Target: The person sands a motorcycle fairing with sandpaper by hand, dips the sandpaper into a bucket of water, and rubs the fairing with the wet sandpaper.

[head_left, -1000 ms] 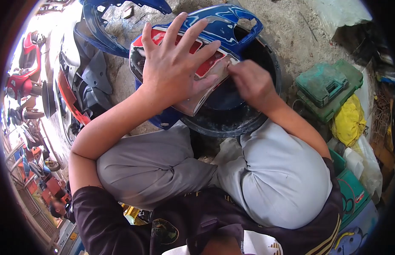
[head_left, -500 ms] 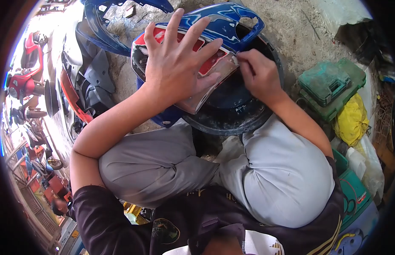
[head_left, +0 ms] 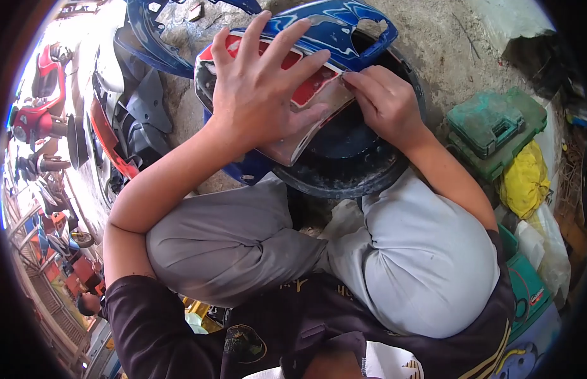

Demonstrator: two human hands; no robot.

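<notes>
My left hand lies with fingers spread on a motorcycle body panel. The panel is red with white edges and bare, sanded-looking patches, and it rests tilted over a round black basin. At the panel's right corner, my right hand is closed in a pinch against the edge. Whatever its fingertips hold, if anything, is hidden. Just behind the panel is a glossy blue fairing with pale worn streaks and an oval opening. Another blue piece shows below the panel, mostly covered.
On the right stand green tool cases, a yellow bag and a teal box. To the left lie a curved blue part, dark plastic panels and an orange-red strip. A red motorcycle and a person appear farther left.
My right hand has shifted slightly along the panel's right edge, still pinched. My left hand stays spread on the panel, and the view has moved a little.
</notes>
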